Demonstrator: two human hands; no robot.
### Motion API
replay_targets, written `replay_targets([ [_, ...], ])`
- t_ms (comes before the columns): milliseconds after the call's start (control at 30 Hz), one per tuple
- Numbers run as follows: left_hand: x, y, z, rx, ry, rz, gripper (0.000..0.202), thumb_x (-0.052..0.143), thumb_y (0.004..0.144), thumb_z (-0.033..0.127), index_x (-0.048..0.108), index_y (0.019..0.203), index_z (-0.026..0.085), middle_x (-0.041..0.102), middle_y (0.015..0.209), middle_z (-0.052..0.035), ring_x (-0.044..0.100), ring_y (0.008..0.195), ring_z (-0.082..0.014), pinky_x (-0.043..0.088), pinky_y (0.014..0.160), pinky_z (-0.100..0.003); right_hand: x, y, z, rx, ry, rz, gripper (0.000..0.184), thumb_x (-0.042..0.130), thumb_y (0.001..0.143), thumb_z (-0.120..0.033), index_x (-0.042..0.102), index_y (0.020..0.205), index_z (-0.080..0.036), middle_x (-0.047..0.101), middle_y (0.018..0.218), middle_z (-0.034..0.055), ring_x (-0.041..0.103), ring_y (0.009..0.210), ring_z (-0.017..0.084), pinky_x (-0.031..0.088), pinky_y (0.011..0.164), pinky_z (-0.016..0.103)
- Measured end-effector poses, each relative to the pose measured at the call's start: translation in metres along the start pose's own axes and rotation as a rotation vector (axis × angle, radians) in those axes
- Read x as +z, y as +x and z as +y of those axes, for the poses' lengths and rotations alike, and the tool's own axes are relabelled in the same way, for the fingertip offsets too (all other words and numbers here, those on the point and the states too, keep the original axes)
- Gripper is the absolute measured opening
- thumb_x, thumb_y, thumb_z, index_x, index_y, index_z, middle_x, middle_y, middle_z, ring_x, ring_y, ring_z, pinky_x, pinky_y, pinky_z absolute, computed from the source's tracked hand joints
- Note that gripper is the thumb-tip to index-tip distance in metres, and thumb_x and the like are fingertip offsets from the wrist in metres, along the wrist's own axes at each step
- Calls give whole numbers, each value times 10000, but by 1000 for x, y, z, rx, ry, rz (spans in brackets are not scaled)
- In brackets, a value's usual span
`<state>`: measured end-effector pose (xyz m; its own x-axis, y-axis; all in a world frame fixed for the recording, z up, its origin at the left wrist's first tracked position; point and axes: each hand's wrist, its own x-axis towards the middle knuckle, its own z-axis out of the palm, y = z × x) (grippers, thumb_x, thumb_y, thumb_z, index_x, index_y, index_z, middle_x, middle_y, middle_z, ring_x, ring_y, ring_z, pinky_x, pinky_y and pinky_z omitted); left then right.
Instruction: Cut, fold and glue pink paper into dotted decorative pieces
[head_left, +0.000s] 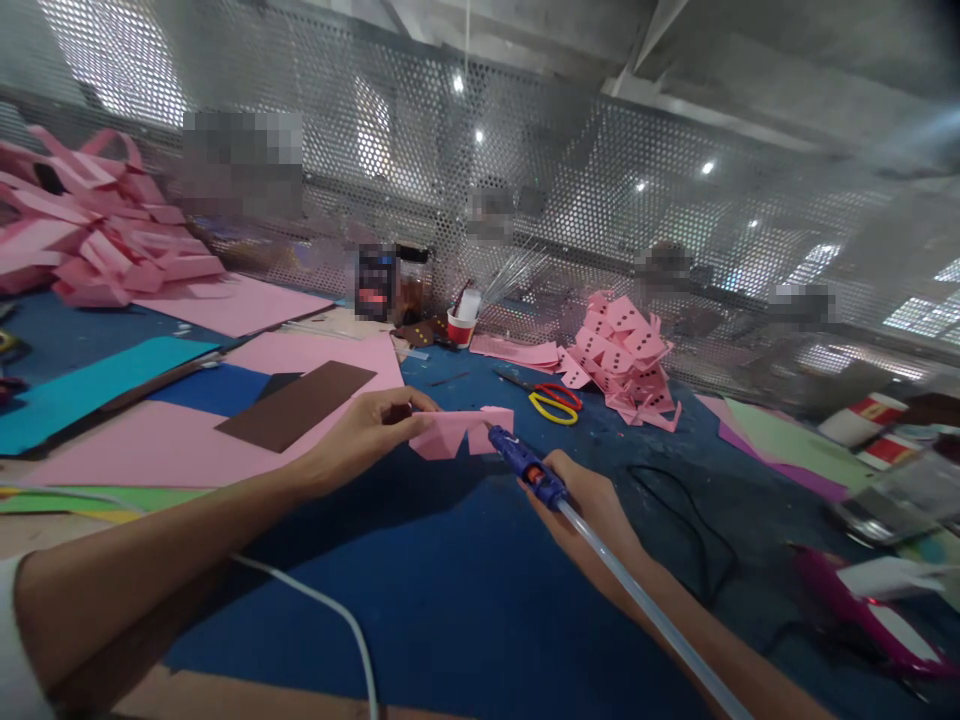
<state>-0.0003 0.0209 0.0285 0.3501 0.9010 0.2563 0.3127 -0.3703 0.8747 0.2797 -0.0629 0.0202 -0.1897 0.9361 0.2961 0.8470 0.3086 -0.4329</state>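
Note:
Between the thumb and fingers of my left hand (375, 430) is the left end of a folded pink foam or paper piece (442, 437), held up over the blue table. Its lower edge has a notch near the middle. My right hand (585, 500) is wrapped round a blue hot glue gun (527, 466), with a long clear glue stick (645, 600) running out of its back toward me. The gun's nozzle is at the right part of the pink piece; whether it touches is hard to tell.
Scissors (555, 402) with red and yellow handles lie beyond my hands, near a pile of dotted pink pieces (622, 355). Pink strips (112, 230) are heaped at far left. A brown sheet (300, 405) lies left, a magenta tool (870, 610) right. A white cable (322, 600) crosses in front.

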Motion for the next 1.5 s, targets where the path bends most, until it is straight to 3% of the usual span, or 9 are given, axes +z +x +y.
replay_targets([
  [533,1,-1,3,12,-46,-9,255,609,837,391,696,945,177,715,942,-52,634,896,-225,476,800,-313,-2,-2,-5,3,29,18,28,535,812,-232,513,813,-214,572,667,-25,490,548,121,295,509,200],
  [800,-1,1,3,3,-25,21,266,604,820,356,707,984,174,702,877,-39,629,871,-220,475,779,-307,-8,-5,-25,136,299,79,256,557,876,-422,505,740,-212,522,607,-42,473,530,104,333,480,195],
  [1000,-3,4,-5,-6,3,84,291,591,832,398,703,968,166,710,913,-51,633,850,-214,481,767,-303,-6,-6,-18,272,381,14,369,581,854,-549,580,722,-205,481,495,-52,467,426,99,367,434,207],
  [1233,-13,14,-17,-23,3,165,278,631,791,368,713,976,178,689,794,-16,607,767,-182,450,705,-269,0,-4,-10,391,401,-120,417,571,845,-594,638,859,-183,573,564,-23,537,460,112,416,457,214],
  [1500,-26,14,-16,-104,89,277,215,599,838,360,693,897,176,677,863,-1,566,841,-171,419,718,-251,-4,-4,-9,410,304,-278,410,564,856,-577,583,709,-195,556,535,-26,526,455,102,395,444,204],
])
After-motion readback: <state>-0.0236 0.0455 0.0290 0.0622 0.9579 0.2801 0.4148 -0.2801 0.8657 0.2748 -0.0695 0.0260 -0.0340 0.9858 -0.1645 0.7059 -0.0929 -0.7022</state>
